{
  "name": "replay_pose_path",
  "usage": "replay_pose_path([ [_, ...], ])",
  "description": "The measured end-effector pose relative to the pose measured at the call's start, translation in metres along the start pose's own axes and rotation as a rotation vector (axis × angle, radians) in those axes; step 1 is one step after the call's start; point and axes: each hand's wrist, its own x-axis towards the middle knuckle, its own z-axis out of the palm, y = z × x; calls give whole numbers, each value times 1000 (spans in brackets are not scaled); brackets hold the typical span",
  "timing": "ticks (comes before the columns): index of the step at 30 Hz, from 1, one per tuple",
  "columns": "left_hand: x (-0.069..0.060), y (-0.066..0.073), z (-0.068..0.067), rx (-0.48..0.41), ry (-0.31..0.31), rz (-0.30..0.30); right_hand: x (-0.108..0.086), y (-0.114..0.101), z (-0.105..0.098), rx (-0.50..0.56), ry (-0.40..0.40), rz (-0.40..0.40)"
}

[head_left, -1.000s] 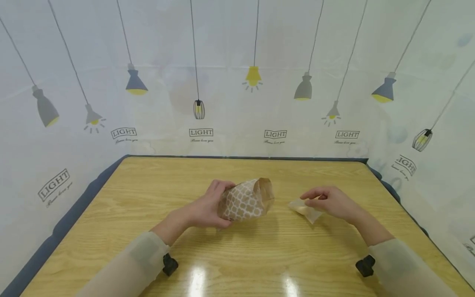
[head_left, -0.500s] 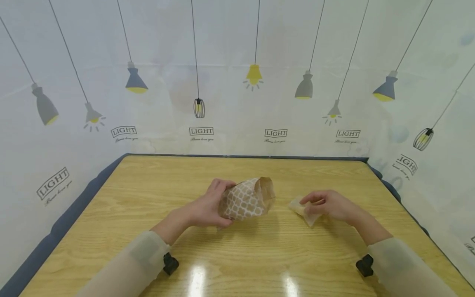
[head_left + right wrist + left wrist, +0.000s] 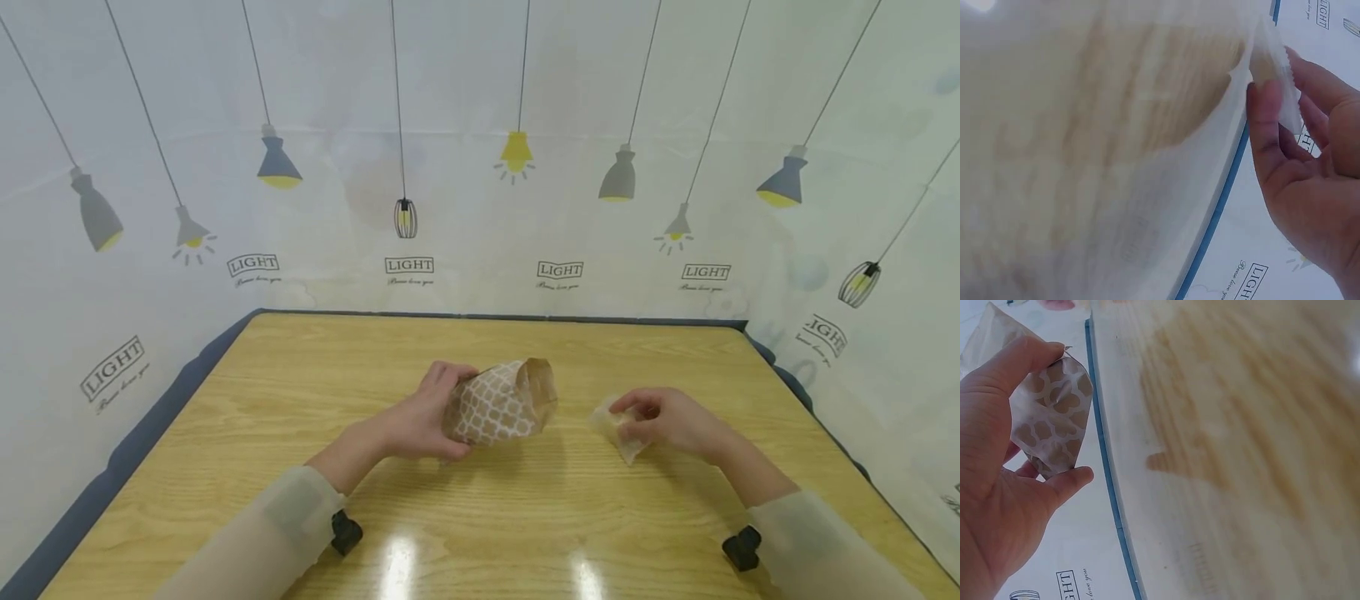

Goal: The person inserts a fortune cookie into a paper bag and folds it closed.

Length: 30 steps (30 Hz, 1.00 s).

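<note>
My left hand (image 3: 427, 421) grips a small brown paper bag (image 3: 491, 406) with a white lattice print. The bag lies on its side in the grip, its open mouth facing right; what is inside cannot be seen. In the left wrist view, thumb and fingers press the bottom end of the bag (image 3: 1054, 419) from opposite sides. To the right, my right hand (image 3: 675, 423) pinches a small translucent packet (image 3: 628, 451) between thumb and fingers. The right wrist view shows a zigzag edge on this packet (image 3: 1290, 106), with something pale yellowish within. A gap separates packet and bag.
Both hands are over a wooden table (image 3: 337, 350) with a dark blue edging. A white curtain (image 3: 465, 208) printed with lamps stands around its back and sides. A small black device (image 3: 345, 533) is worn at each wrist.
My right hand's fingers have closed onto the packet, and it has turned and shifted slightly right. The left hand and paper bag have stayed almost still.
</note>
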Motion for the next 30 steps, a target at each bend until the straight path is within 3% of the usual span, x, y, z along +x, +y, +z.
replay_pose_path([
  [9, 0, 1, -1, 12, 5, -9, -5, -2, 4, 115, 101, -11],
  [17, 0, 3, -1, 4, 0, -17, -13, -14, 3, 224, 96, -76],
  [30, 0, 1, -1, 11, -4, -26, -22, -42, 4, 211, 218, -154],
])
